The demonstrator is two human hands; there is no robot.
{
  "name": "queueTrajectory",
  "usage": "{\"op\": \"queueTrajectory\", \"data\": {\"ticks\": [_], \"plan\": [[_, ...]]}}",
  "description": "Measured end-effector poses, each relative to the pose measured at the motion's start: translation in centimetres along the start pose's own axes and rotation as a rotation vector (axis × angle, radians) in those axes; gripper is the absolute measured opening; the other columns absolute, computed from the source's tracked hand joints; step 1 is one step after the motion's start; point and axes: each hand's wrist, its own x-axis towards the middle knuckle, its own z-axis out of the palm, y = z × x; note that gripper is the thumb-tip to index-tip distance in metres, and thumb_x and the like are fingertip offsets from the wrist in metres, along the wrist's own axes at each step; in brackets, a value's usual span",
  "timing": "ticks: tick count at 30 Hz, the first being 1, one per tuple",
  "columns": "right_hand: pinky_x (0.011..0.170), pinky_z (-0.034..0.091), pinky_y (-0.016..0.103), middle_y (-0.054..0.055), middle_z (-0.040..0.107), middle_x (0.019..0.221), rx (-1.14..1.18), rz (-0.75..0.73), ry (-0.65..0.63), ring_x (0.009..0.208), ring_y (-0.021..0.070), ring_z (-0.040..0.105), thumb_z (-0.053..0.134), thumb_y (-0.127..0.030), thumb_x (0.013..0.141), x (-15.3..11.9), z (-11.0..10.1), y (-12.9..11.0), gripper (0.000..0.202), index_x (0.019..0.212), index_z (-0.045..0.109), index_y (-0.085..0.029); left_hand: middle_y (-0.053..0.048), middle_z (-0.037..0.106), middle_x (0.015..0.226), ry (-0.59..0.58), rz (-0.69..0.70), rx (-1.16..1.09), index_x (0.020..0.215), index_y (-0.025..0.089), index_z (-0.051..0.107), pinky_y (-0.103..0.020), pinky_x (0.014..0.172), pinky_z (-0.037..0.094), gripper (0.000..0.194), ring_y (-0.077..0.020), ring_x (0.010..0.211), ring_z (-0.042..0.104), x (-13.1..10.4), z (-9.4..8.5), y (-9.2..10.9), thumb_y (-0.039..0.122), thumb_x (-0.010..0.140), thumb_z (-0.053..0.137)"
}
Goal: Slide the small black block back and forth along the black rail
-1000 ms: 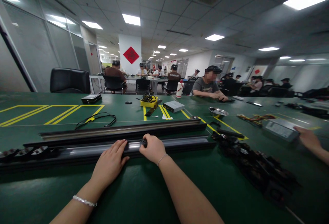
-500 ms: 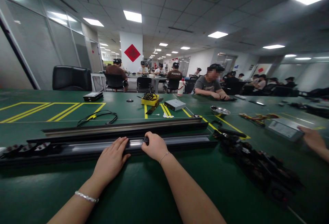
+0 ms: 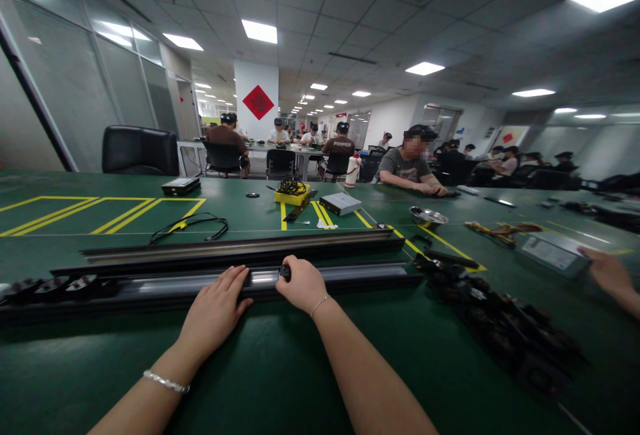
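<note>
Near rail [image 3: 360, 276] holds units [image 3: 83, 283] at left; my right hand [image 3: 305, 287] pinches a piece [image 3: 285, 273] midway, my left hand [image 3: 213, 308] lies flat.

Cable box [image 3: 292, 193] behind the long rails [image 3: 240, 247], bowl [image 3: 429, 216] to its right.

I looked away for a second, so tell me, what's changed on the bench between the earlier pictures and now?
Nothing has visibly moved; only the camera view shifted slightly. Nothing was taken hold of or let go: the left hand still lies on the near rail, and the right hand still grips the small black piece there.
</note>
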Motion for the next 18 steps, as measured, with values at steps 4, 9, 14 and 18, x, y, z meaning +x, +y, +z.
{"op": "queueTrajectory", "data": {"ticks": [4,9,14,18], "plan": [[0.066,0.036,0.025,0.004,0.062,0.084,0.003,0.007,-0.005,0.079,0.0173,0.055,0.053,-0.032,0.072,-0.06,-0.13,0.15,0.024,0.093,0.056,-0.022,-0.009,0.046,0.135,-0.009,0.0,0.005,0.13,0.016,0.042,-0.038,0.093,0.042,0.053,-0.0243,0.122,0.044,0.03,-0.01,0.0,0.036,0.081,0.047],[0.075,0.036,0.028,0.003,0.064,0.081,-0.036,-0.068,0.03,0.078,0.0179,0.056,0.053,-0.032,0.072,-0.07,-0.34,0.39,0.022,0.092,0.058,-0.022,-0.009,0.046,0.136,-0.006,-0.003,0.002,0.13,0.018,0.041,-0.038,0.093,0.041,0.053,-0.0245,0.122,0.044,0.03,0.11,-0.14,0.038,0.081,0.046],[0.075,0.036,0.028,0.003,0.064,0.081,-0.054,-0.055,0.027,0.078,0.0181,0.057,0.053,-0.033,0.072,-0.06,-0.41,0.28,0.023,0.092,0.057,-0.022,-0.009,0.046,0.136,-0.008,-0.011,-0.003,0.13,0.018,0.041,-0.039,0.093,0.041,0.053,-0.0244,0.122,0.044,0.01,0.06,-0.09,0.037,0.081,0.047],[0.074,0.036,0.028,0.004,0.064,0.081,-0.067,-0.043,0.011,0.079,0.0185,0.056,0.052,-0.032,0.073,-0.08,-0.43,0.11,0.022,0.092,0.057,-0.022,-0.009,0.046,0.136,-0.011,-0.006,0.004,0.131,0.017,0.041,-0.039,0.093,0.042,0.054,-0.0245,0.122,0.044,0.02,0.04,-0.08,0.036,0.081,0.047]]}}
